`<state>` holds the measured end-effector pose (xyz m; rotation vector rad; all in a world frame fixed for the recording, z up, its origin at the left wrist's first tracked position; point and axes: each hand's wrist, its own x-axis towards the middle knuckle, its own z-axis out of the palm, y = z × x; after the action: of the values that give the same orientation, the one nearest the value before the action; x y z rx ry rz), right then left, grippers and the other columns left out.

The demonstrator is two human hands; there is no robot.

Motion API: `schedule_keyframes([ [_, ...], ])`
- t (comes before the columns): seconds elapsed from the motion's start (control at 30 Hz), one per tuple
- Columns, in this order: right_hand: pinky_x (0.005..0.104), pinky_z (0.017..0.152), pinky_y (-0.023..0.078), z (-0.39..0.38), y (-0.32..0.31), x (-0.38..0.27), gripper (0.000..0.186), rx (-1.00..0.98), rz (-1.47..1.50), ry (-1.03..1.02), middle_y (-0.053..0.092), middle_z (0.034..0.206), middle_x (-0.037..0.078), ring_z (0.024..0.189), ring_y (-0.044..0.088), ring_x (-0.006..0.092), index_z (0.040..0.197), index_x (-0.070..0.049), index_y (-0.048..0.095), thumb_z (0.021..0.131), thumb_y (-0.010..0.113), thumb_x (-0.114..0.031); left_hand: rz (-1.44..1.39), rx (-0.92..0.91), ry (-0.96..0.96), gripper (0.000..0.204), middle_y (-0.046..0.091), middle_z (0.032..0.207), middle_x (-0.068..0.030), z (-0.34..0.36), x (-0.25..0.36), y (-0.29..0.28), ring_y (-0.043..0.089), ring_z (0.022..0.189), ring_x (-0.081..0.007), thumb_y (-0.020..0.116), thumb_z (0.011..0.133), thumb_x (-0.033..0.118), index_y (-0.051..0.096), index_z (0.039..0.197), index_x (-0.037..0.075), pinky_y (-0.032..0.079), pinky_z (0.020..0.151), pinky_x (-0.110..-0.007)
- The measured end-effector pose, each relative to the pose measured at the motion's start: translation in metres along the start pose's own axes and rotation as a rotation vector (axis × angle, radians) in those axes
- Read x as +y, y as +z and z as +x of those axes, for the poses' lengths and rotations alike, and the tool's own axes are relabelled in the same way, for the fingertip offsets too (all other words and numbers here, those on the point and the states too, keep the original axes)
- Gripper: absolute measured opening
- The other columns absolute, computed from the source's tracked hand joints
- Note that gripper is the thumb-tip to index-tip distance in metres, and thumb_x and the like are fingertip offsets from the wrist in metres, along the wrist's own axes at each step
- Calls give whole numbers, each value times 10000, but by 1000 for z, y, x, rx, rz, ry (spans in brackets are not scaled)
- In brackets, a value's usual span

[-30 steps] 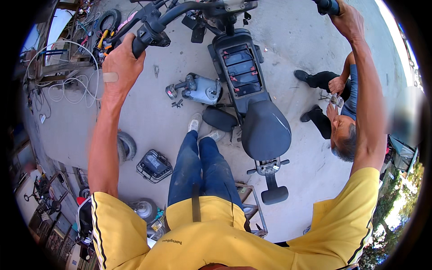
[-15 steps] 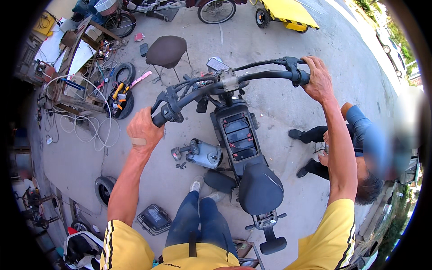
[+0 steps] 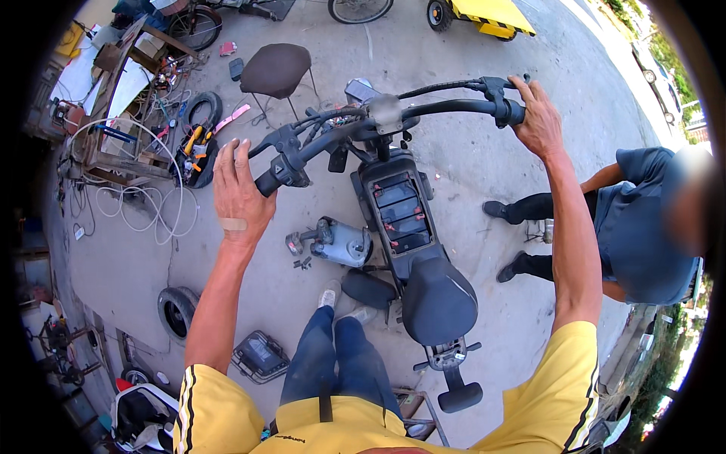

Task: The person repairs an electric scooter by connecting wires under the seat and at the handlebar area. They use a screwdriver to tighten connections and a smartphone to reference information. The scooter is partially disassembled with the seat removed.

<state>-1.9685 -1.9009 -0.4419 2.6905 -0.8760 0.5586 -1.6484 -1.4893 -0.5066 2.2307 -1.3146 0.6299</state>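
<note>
The black electric scooter (image 3: pixel 439 299) stands before me, its battery bay (image 3: pixel 395 212) uncovered, showing several batteries with red connectors. My left hand (image 3: pixel 242 189), a plaster on its back, touches the left handlebar grip (image 3: pixel 267 183) with fingers stretched up and apart. My right hand (image 3: pixel 538 125) is at the right grip (image 3: pixel 513 113), its fingers extended loosely over the grip and lever area. A grey-blue cylindrical part (image 3: pixel 348 246) with fittings lies on the ground left of the frame, above a black padded piece (image 3: pixel 365 286).
A co-worker (image 3: pixel 635 227) in dark clothes is at my right. Around me are a brown stool (image 3: pixel 274 68), loose tyres (image 3: pixel 175 314), a black basket (image 3: pixel 259 359), a cluttered wooden bench (image 3: pixel 113 147) with hoses, and a yellow cart (image 3: pixel 480 17) at the far side.
My view has swung to show more ground beyond the handlebars. Both hands' fingers have loosened from curling round the grips. The co-worker has risen from a low crouch.
</note>
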Motion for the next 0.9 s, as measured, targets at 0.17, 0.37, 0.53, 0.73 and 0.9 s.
schedule_keyframes([
  [0.17, 478, 680, 548, -3, 9, 10, 826, -149, -30, 63, 740, 874, 129, 757, 721, 365, 1563, -293, 507, 799, 762, -111, -41, -102, 31, 448, 524, 1434, -241, -7, -12, 5, 532, 1306, -451, 809, 717, -4, 551, 1083, 3, 442, 1087, -516],
  [0.37, 418, 683, 565, -15, 31, 15, 773, 174, -87, -38, 742, 913, 73, 782, 724, 303, 1530, -296, 567, 813, 752, -72, -19, -155, 75, 364, 536, 1437, -234, -8, -15, 7, 545, 1298, -448, 799, 738, 11, 556, 1008, -10, 453, 1075, -518],
  [0.53, 377, 677, 564, -16, 49, 20, 773, 341, -160, -84, 709, 893, 20, 756, 710, 237, 1529, -300, 576, 818, 751, -51, 0, -173, 54, 322, 559, 1430, -222, -9, -17, 7, 547, 1301, -442, 793, 755, 14, 575, 989, -16, 443, 1095, -520],
  [0.73, 405, 741, 582, -12, 13, 11, 641, -116, -126, 166, 740, 921, 65, 823, 729, 278, 1500, -254, 598, 897, 784, -141, -71, -186, 52, 464, 615, 1263, -220, -11, -25, 23, 591, 1191, -426, 834, 736, 47, 563, 1108, -14, 444, 1087, -545],
  [0.9, 479, 890, 565, 45, -7, -13, 844, -304, 137, 99, 747, 1109, 231, 1046, 707, 423, 1580, -196, 442, 827, 789, -354, 40, -114, 28, 553, 707, 1076, -152, -15, -34, 27, 693, 959, -382, 844, 799, 159, 577, 1276, 72, 518, 817, -492],
])
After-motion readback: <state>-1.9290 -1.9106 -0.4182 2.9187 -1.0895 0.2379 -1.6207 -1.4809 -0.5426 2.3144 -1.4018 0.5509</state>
